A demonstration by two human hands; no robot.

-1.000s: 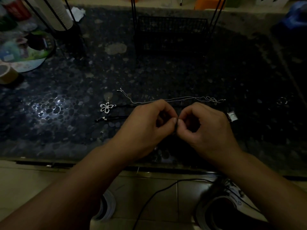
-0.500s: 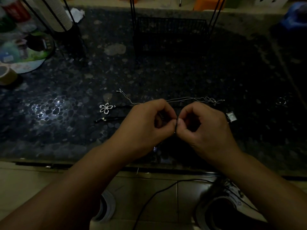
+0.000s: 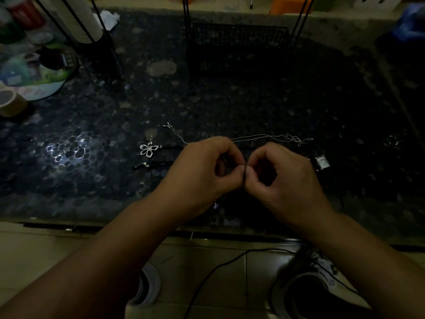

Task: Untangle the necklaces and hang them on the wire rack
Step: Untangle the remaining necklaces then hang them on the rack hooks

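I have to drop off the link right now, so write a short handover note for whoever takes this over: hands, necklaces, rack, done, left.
Left hand and right hand: fingertips meet at table centre, both pinching a dark cord between them.
Silver chain lies loose on the table just beyond the hands, its tangled end to the right.
Flower pendant on a black cord lies left of the hands; a square pendant lies to the right.
Wire rack stands at the table's far edge; no necklace visible on it.
Done: nothing hung.
Left: free the dark cord, separate the chain, hang each piece.
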